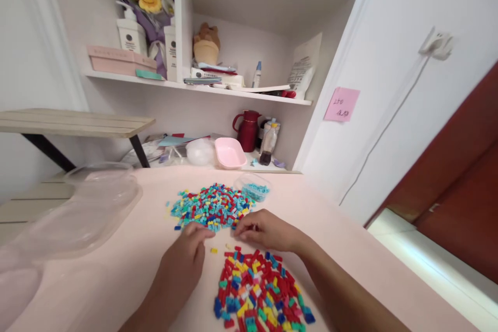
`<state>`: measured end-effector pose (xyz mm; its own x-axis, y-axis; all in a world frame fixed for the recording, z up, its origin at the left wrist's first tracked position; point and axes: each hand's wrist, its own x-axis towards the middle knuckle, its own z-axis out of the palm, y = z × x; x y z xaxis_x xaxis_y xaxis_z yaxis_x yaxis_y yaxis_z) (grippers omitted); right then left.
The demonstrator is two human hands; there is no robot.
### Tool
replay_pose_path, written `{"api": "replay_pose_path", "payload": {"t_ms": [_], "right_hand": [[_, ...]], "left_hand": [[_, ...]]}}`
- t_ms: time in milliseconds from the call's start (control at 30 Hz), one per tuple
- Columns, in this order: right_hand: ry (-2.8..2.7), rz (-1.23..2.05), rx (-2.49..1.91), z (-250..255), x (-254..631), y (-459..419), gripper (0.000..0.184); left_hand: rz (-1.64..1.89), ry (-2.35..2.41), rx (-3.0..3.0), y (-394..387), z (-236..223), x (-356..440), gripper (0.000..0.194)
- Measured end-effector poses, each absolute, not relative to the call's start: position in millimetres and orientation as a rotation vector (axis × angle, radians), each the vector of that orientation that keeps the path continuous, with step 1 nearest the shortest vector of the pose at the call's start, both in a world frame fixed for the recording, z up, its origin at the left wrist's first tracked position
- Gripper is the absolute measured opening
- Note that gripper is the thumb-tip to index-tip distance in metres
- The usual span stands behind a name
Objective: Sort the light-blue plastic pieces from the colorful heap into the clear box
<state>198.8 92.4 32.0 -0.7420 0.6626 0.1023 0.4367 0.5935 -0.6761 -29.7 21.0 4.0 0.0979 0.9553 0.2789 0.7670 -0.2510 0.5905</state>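
Small plastic building bricks lie in two heaps on the pale pink table (136, 249). The far heap (213, 205) is mostly light blue, with red, yellow and dark blue among it; the near heap (260, 290) is mainly red and yellow. My left hand (190, 246) rests at the near edge of the far heap, fingers stretched to the right and thumb apart. Opposite it, my right hand (266, 229) has its fingers curled down at the heap's right front edge; whatever its fingertips pinch is hidden. A loose yellow brick (213, 250) lies between the heaps.
A clear tub (254, 188) of light blue bricks stands behind the far heap. Clear plastic trays (89, 212) lie at the left. Behind the table are a pink basin (230, 153), a red jug (248, 130) and a bottle (268, 145), below shelves.
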Motion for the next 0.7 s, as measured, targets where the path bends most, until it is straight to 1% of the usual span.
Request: {"api": "replay_pose_path", "payload": {"t_ms": [133, 300, 433, 500, 567, 600, 700], "right_hand": [[-2.476, 0.951, -0.893, 30.6, 200.6, 94.0, 0.022], [-2.587, 0.81, -0.836, 29.2, 197.1, 92.8, 0.022], [-2.669, 0.714, -0.777, 30.2, 189.3, 86.7, 0.02], [-2.701, 0.776, -0.694, 32.3, 186.5, 83.6, 0.02], [-2.678, 0.843, -0.648, 34.6, 185.5, 81.9, 0.021], [-2.641, 0.854, -0.655, 35.4, 185.7, 81.8, 0.021], [-2.517, 0.836, -0.758, 34.0, 187.5, 84.2, 0.021]], "left_hand": [[0.994, 1.841, 1.832, 30.8, 1.7, -43.3, 0.034], [0.885, 1.894, 1.806, 32.2, -1.3, -49.0, 0.032], [0.828, 1.698, 2.014, 28.4, -3.4, -38.3, 0.036], [0.812, 1.513, 2.125, 27.3, -1.9, -34.1, 0.038], [0.86, 1.467, 2.138, 28.6, 2.3, -36.8, 0.038], [0.924, 1.536, 2.093, 30.3, 5.3, -41.5, 0.036], [1.191, 1.972, 1.782, 36.1, 14.2, -64.2, 0.032]]}}
